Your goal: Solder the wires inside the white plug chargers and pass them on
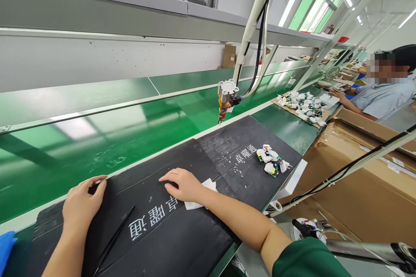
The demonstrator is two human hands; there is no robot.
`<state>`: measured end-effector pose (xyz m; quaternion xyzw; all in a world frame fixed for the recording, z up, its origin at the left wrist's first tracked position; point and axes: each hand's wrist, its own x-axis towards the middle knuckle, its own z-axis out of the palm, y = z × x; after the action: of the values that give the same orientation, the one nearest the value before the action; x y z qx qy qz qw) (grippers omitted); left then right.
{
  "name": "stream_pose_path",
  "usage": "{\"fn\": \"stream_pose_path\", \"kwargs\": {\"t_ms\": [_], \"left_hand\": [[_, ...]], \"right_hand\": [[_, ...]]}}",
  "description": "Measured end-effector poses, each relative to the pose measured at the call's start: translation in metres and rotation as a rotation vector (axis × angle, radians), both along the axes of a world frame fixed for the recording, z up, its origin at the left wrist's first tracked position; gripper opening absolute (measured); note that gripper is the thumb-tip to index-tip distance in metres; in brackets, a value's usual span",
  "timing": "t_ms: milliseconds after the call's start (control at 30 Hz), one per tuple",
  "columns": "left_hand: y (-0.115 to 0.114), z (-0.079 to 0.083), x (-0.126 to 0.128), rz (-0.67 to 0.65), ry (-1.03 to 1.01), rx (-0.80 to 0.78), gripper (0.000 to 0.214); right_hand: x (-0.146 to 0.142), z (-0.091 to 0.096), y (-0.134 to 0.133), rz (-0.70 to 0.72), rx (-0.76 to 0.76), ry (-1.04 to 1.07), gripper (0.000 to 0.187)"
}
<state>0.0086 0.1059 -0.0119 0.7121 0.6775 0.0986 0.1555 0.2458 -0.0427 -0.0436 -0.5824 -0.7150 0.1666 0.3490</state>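
My left hand (82,203) rests at the far edge of the left black mat (182,233), thumb and forefinger apart and no object visible in it. To its right, black tweezers (116,236) lie slantwise on the mat. My right hand (183,185) hovers over or touches the mat beside the white lettering, fingers bent and spread from the thumb, holding nothing I can see. A white sheet of paper (194,205) lies partly beneath my right wrist. Farther right, several small circuit boards with white parts (271,160) sit in a cluster on the second mat (224,138).
A green conveyor belt (146,134) runs behind the mats. Above the mat's far edge hangs a pneumatic nozzle (225,99) with hoses. More boards lie piled on cardboard (302,106) near a co-worker (383,95). Large cardboard boxes (364,173) stand at the right.
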Motion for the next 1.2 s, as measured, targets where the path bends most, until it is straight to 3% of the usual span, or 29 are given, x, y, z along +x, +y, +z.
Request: {"fn": "stream_pose_path", "kwargs": {"t_ms": [367,533,667,800,1200], "left_hand": [[0.0,0.009,0.002,-0.002,0.074,-0.068,0.044],[0.007,-0.005,-0.005,-0.055,0.054,-0.009,0.044],[0.015,-0.021,-0.011,-0.067,0.026,0.084,0.038],[0.018,-0.027,-0.012,-0.068,-0.019,0.107,0.035],[0.011,-0.018,-0.012,-0.098,-0.033,0.077,0.034]], "right_hand": [[-0.001,-0.001,0.002,-0.002,-0.021,-0.006,0.027],[0.003,-0.001,0.003,-0.004,0.001,0.006,0.041],[0.005,-0.003,0.005,-0.033,0.009,0.017,0.043],[0.003,-0.005,0.006,-0.056,0.007,0.019,0.043],[0.005,0.004,0.011,-0.176,-0.016,0.029,0.042]]}}
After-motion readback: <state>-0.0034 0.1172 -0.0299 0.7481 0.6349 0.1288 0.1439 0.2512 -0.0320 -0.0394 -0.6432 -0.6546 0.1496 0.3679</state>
